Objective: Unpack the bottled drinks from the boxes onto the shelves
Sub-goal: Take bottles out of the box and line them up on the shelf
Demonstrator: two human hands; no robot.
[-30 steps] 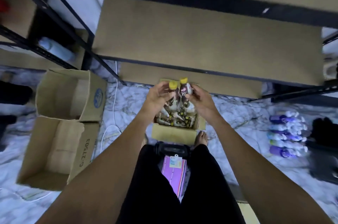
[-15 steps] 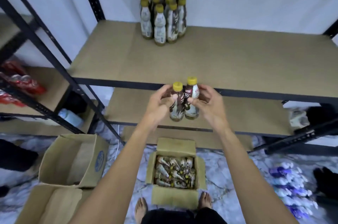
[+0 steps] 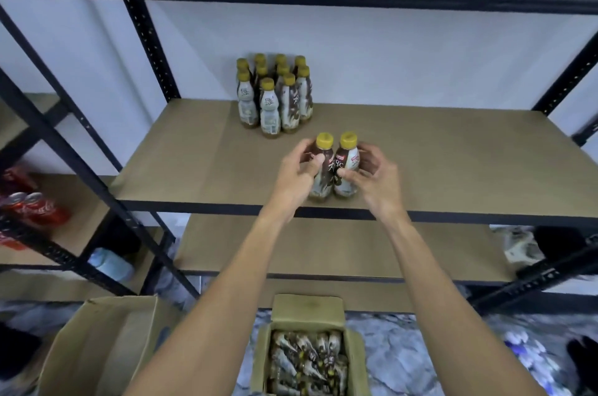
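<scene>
You are clamping your left hand (image 3: 299, 174) and right hand (image 3: 372, 175) on one yellow-capped bottle (image 3: 322, 169) each near the cluster (image 3: 275, 97) on the shelf (image 3: 194, 162), the box (image 3: 307, 308) holding many more.

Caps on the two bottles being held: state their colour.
Yellow caps on both held bottles, seen best in the head view.
</scene>
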